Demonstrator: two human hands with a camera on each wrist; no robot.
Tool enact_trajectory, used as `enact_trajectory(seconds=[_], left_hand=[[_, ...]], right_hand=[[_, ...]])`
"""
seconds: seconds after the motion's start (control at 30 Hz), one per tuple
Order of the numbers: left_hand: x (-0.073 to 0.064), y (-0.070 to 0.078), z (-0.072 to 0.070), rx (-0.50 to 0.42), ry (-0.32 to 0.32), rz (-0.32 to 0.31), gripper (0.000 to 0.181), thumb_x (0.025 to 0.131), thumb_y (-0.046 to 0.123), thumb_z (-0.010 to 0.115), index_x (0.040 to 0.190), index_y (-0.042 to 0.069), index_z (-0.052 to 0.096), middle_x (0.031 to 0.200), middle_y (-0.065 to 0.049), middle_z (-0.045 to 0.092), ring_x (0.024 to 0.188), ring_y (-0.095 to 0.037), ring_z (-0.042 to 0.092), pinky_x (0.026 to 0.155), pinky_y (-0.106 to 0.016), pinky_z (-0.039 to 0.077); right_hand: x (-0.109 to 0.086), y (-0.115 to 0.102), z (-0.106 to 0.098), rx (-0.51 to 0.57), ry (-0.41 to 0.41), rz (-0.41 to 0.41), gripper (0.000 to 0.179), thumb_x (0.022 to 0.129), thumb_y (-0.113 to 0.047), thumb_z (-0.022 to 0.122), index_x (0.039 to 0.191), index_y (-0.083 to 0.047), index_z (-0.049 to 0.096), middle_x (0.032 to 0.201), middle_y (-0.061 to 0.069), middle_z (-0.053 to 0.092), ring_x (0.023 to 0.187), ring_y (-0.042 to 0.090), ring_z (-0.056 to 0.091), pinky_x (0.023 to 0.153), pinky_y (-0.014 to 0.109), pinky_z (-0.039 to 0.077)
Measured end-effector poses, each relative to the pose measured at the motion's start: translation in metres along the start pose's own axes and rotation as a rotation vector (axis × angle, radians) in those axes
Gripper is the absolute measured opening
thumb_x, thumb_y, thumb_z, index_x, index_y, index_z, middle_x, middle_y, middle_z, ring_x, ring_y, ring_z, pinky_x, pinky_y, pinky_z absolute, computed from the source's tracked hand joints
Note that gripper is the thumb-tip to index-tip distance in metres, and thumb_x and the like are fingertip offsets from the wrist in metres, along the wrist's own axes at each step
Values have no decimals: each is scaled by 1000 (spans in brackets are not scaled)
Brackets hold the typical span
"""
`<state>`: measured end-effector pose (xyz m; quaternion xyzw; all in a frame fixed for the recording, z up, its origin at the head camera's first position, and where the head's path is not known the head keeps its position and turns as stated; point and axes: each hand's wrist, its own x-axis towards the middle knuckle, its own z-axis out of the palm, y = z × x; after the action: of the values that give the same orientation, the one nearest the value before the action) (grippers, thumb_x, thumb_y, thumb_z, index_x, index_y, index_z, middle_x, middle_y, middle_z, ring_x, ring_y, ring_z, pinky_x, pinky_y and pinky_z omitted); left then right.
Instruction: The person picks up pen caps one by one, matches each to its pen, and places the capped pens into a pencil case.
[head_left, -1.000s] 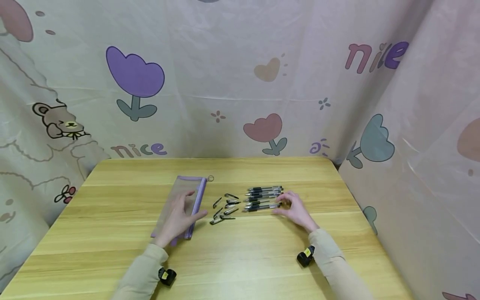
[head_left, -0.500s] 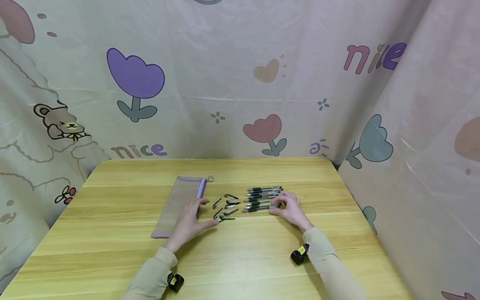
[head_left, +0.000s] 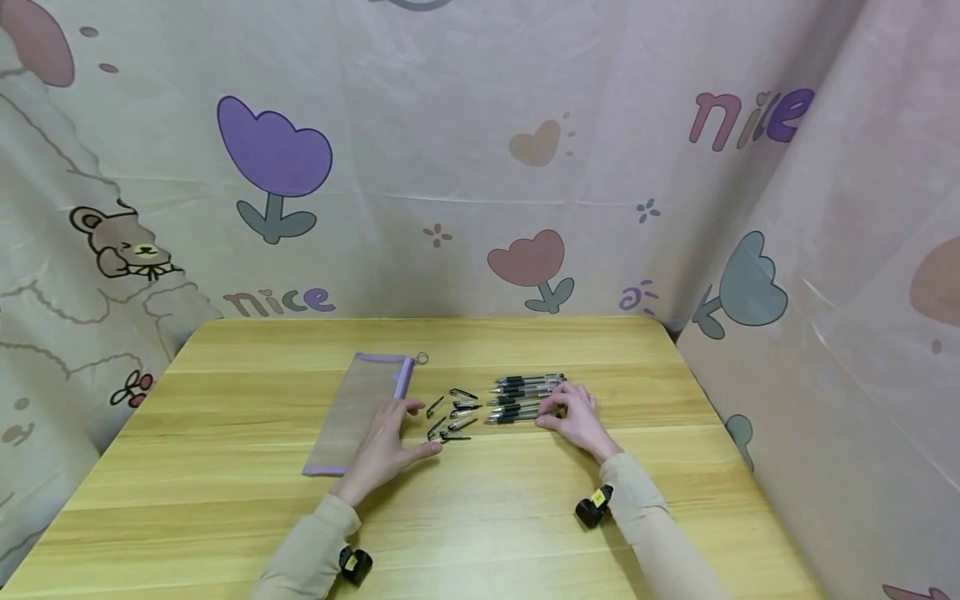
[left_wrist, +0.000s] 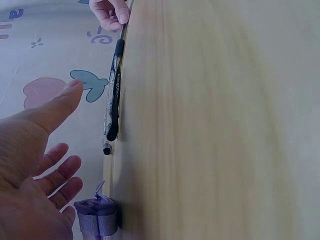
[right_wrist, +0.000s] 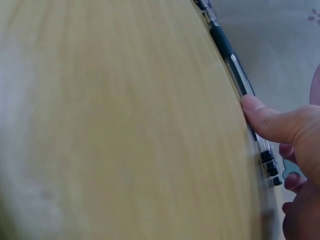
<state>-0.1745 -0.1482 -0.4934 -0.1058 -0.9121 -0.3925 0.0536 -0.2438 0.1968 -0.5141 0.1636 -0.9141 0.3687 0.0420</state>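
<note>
A row of several uncapped black gel pens (head_left: 517, 390) lies side by side on the wooden table. At their right end my right hand (head_left: 572, 418) pinches the nearest pen (right_wrist: 238, 70) with thumb and curled fingers; the thumb lies on its clear barrel in the right wrist view. Several loose black-and-clear pen caps (head_left: 459, 415) are scattered left of the pens. Beside them my left hand (head_left: 386, 446) hovers with thumb and fingers spread, holding nothing. It partly covers the zip edge of a see-through mesh pouch (head_left: 345, 425) with purple trim.
The wooden table (head_left: 480, 517) ends at a printed curtain (head_left: 420, 158) behind it and another on the right. A small metal ring (head_left: 422, 358) hangs at the pouch's far corner. Black cameras are strapped to both wrists.
My left hand has moved right, from over the pouch to beside the caps. The right hand has shifted slightly left along the nearest pen, and its fingers have closed on it.
</note>
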Motion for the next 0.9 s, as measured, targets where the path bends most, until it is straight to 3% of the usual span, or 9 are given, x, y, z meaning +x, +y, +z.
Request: enact_trajectory(seconds=[0.37, 0.67, 0.9], left_hand=[[-2, 1, 2, 2, -39, -3, 61, 76, 29, 88, 126, 8, 62, 122, -10, 64, 123, -31, 52, 107, -54, 45], [-3, 5, 6, 19, -36, 11, 42, 75, 22, 87, 111, 9, 68, 106, -3, 68, 108, -22, 54, 97, -47, 47], [1, 4, 11, 70, -14, 13, 33, 74, 17, 88, 100, 10, 70, 95, -1, 69, 100, -19, 54, 92, -42, 47]], right_hand=[[-3, 2, 1, -61, 12, -80, 12, 81, -19, 83, 80, -23, 72, 97, -1, 64, 99, 21, 46, 90, 42, 23], [-7, 1, -4, -69, 16, -108, 12, 79, -18, 83, 83, -22, 72, 97, -3, 71, 96, 16, 48, 98, 46, 24], [-12, -2, -8, -57, 13, -124, 12, 79, -17, 83, 83, -22, 73, 87, -7, 70, 94, 15, 56, 97, 44, 30]])
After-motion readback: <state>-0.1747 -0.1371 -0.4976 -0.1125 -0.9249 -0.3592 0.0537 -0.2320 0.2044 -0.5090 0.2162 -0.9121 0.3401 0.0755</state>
